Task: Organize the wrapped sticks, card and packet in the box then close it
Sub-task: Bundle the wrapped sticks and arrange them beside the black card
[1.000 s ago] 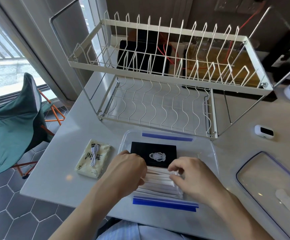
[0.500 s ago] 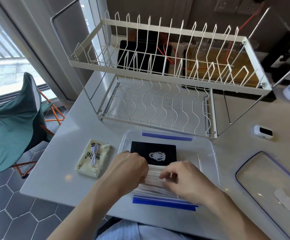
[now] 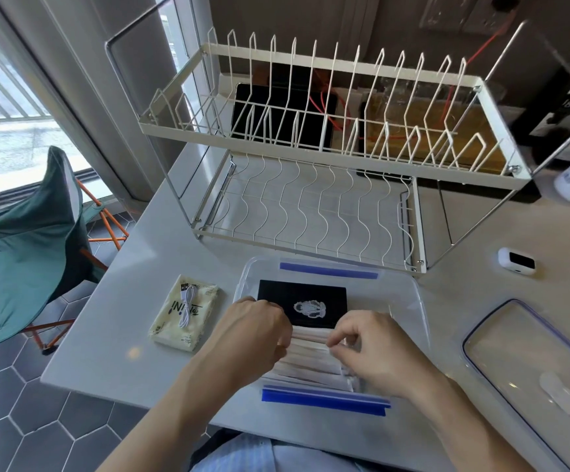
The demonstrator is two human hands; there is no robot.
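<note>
While both hands work inside the clear box, the left hand curls onto the wrapped sticks, the right hand pinches one, the card lies behind them, and the packet waits on the counter, lid off at right.

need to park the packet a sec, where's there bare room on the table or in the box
Bare white table lies between the clear plastic box and the clear blue-edged lid, below the small white device. Inside the box, the right end beside the black card looks free. Crowded: the near half, where both hands cover the white wrapped sticks.
</note>
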